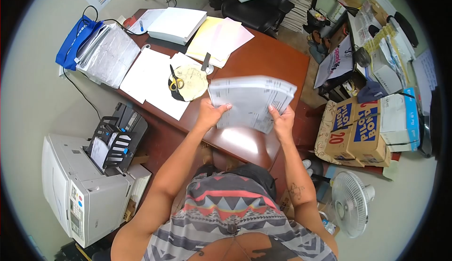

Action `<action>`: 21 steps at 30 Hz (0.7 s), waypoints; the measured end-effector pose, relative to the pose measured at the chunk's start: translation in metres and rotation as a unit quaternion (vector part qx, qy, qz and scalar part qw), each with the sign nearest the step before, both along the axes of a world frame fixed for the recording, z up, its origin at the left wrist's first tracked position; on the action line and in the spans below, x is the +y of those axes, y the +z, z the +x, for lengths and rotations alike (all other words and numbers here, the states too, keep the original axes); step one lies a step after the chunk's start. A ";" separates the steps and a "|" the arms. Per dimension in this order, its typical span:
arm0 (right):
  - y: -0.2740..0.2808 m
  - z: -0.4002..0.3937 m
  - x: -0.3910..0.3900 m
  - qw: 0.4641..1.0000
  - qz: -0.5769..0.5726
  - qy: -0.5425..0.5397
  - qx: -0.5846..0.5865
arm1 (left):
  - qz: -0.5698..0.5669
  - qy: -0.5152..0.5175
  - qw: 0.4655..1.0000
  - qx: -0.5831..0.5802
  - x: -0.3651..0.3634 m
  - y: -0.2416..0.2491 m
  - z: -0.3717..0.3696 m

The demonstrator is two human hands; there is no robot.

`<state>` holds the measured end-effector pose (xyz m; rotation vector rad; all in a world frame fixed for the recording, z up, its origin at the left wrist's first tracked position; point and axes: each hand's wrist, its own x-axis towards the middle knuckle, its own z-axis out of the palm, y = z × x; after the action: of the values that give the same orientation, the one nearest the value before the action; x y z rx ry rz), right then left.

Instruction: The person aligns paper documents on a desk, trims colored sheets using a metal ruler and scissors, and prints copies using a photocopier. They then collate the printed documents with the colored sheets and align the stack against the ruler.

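I hold a thick stack of printed papers (252, 98) with both hands above the brown wooden desk (278, 58). My left hand (211, 112) grips the stack's near left edge, thumb on top. My right hand (281, 119) grips its near right edge. The sheets look slightly blurred and fanned at the far edge. Just left of the stack, yellow-handled scissors (176, 83) lie on a round plate-like object (190, 82).
White sheets (150, 79), yellow and pink papers (219, 37) and a white ream (176, 23) cover the far desk. A printer (84, 185) and black paper tray (115, 136) stand at left. Cardboard boxes (355, 129), a fan (351, 204) and a black chair (256, 6) surround the desk.
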<state>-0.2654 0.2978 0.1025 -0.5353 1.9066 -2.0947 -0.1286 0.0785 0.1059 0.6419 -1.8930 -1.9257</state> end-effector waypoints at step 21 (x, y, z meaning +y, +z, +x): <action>-0.066 0.013 -0.011 0.908 0.377 0.121 -0.137 | -0.089 -0.069 0.949 -0.296 0.029 -0.066 0.005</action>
<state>-0.2526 0.2863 0.0363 -0.2540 2.1285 -1.0737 -0.1235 0.1073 0.0398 1.1549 -2.4919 -1.7324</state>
